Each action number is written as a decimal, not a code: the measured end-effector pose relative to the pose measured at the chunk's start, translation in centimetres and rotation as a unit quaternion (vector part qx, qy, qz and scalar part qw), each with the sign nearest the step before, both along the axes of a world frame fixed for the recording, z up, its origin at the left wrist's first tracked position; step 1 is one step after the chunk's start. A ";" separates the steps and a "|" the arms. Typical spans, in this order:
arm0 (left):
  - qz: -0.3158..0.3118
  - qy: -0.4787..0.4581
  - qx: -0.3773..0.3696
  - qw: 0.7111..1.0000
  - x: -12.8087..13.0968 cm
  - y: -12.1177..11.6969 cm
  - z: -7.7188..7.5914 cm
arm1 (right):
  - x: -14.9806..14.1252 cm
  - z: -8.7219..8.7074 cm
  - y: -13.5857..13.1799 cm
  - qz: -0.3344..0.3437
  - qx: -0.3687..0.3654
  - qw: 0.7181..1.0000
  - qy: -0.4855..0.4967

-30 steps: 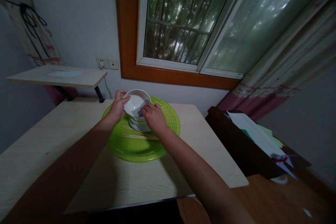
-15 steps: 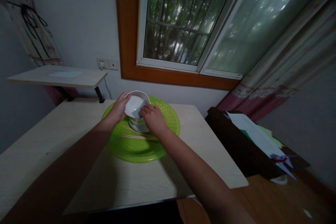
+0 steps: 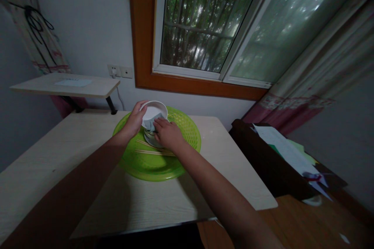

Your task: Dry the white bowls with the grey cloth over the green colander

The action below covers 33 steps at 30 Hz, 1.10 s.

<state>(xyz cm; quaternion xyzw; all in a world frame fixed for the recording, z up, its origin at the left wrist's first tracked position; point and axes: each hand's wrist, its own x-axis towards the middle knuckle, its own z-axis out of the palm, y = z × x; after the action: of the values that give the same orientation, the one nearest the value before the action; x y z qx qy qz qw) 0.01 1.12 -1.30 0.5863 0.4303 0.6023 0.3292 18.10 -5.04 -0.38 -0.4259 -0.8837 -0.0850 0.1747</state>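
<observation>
A white bowl [image 3: 152, 109] is tilted toward me, its left rim gripped by my left hand [image 3: 136, 117]. My right hand [image 3: 168, 134] presses a pale grey-blue cloth [image 3: 152, 121] against the lower inside of that bowl. Directly beneath is another white bowl [image 3: 152, 141], partly hidden by the upper bowl and my right hand. It stands on a round green plastic tray [image 3: 152, 173] with a perforated pattern. Several wooden chopsticks [image 3: 153, 152] lie across the tray in front of the bowls.
The tray rests on a pale wooden table [image 3: 157, 202]. A small raised shelf [image 3: 99, 90] on black legs stands at the back left. Behind the table are a wall and a barred window [image 3: 201, 23]. Papers [image 3: 280, 146] lie on a dark piece of furniture at the right.
My right hand has shifted slightly left and down with the cloth, across the inside of the bowl. The bowl, still in my left hand, has moved a little to the right.
</observation>
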 end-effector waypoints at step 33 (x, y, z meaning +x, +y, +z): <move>0.034 0.028 0.045 0.998 -0.3 -0.2 0.3 | 0.4 0.4 0.1 -0.022 0.038 0.999 -0.011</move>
<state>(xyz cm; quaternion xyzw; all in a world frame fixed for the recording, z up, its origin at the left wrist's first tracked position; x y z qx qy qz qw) -0.33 0.92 -1.00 0.6021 0.4313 0.6151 0.2703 18.54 -4.92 0.04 -0.4374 -0.8720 -0.1274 0.1790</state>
